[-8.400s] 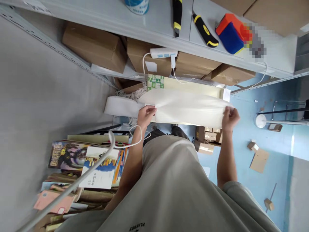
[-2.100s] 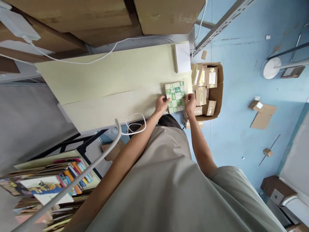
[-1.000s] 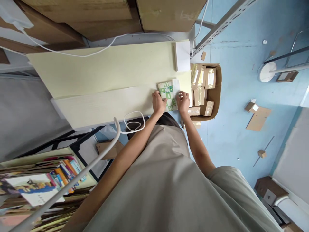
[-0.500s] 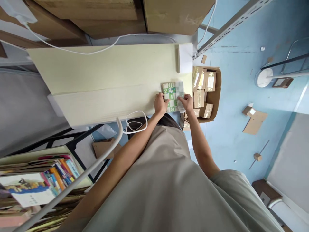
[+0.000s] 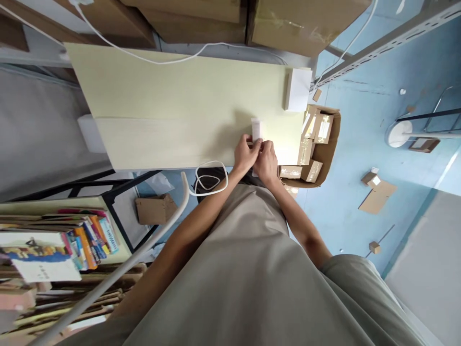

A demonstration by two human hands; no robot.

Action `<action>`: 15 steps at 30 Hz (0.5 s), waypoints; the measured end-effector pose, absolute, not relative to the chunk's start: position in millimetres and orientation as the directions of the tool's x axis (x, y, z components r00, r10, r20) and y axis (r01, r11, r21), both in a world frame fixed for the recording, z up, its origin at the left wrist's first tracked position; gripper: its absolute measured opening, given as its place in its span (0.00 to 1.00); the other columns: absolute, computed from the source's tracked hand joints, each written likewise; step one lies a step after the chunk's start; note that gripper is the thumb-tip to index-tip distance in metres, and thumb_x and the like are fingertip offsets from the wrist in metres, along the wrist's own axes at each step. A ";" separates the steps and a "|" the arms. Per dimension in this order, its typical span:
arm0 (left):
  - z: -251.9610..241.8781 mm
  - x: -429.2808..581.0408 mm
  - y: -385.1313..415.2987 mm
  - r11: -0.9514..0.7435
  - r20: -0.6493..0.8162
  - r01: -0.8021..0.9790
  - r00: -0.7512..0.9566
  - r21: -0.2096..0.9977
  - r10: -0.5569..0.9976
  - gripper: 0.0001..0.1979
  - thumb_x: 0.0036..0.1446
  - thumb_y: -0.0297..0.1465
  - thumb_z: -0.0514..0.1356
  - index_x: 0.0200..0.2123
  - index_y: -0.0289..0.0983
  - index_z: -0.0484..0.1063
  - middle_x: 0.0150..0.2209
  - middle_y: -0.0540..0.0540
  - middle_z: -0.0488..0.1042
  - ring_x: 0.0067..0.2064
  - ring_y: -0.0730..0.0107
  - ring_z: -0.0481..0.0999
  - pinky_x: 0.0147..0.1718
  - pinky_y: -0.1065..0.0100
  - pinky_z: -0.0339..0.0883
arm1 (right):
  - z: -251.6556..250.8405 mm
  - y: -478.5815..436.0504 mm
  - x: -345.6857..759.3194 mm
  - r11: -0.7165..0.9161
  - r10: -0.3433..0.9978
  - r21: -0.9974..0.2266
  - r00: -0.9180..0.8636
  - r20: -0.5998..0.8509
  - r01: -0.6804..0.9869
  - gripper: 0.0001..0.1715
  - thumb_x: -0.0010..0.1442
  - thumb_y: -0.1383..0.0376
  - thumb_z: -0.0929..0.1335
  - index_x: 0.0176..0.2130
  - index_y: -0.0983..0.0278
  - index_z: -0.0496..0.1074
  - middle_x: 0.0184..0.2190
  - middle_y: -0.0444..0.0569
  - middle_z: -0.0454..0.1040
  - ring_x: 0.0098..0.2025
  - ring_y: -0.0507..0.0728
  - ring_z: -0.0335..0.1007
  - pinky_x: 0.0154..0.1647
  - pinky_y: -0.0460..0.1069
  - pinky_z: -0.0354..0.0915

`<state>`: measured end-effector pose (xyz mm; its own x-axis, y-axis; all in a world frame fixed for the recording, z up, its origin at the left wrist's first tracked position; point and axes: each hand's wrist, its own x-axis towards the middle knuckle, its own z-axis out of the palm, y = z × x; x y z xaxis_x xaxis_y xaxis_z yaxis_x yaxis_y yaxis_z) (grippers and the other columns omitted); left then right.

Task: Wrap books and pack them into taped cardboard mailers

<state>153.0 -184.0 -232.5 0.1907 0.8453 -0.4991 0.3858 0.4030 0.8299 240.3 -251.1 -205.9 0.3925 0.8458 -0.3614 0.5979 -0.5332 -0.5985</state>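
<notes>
A green-and-white printed pack [image 5: 257,129] stands on its edge near the front of the table, so only a narrow whitish side shows. My left hand [image 5: 247,154] grips it from the left, fingers curled and thumb pressed against it. My right hand [image 5: 265,161] closes on it from the right, its fingertips meeting those of my left hand. Both hands cover the pack's lower part, and its printed face is turned out of sight.
A white box [image 5: 298,90] sits at the table's [image 5: 180,91] back right corner. Beside the right edge stands an open carton [image 5: 329,149] of small taped boxes. A white cable loop [image 5: 212,180] hangs at the front edge. Large cartons [image 5: 298,24] line the back.
The pack has gone from lying flat, printed face up, to standing on edge. My right hand has moved left to meet my left hand. The camera view has shifted.
</notes>
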 end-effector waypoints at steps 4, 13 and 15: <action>-256.6 114.8 -165.5 0.467 -0.535 0.320 0.170 0.824 0.827 0.09 0.75 0.37 0.68 0.43 0.40 0.74 0.44 0.45 0.83 0.47 0.60 0.85 0.48 0.64 0.77 | -211.5 -252.5 240.1 -0.423 0.905 -0.729 0.214 -0.366 0.538 0.19 0.76 0.51 0.72 0.59 0.57 0.71 0.57 0.57 0.76 0.54 0.64 0.79 0.59 0.61 0.81; -306.3 91.6 -156.1 0.576 -0.602 0.233 0.056 0.784 0.797 0.16 0.78 0.44 0.65 0.39 0.42 0.70 0.40 0.45 0.78 0.51 0.58 0.82 0.56 0.60 0.78 | -262.8 -246.5 260.4 -0.650 0.759 -0.564 0.405 -0.510 0.509 0.24 0.68 0.62 0.76 0.60 0.60 0.71 0.60 0.60 0.77 0.51 0.63 0.81 0.59 0.62 0.79; -310.7 93.6 -155.8 0.583 -0.608 0.268 0.013 0.767 0.794 0.11 0.77 0.41 0.66 0.45 0.41 0.72 0.47 0.42 0.81 0.56 0.56 0.83 0.61 0.57 0.78 | -266.2 -243.9 255.8 -0.650 0.760 -0.558 0.421 -0.495 0.516 0.24 0.68 0.62 0.75 0.59 0.59 0.71 0.59 0.60 0.78 0.51 0.64 0.81 0.60 0.63 0.79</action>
<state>93.6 -155.8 -310.7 0.0129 0.7940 -0.6078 0.2685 0.5828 0.7670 255.8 -243.9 -266.2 0.4214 0.7597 -0.4952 0.5162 -0.6499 -0.5577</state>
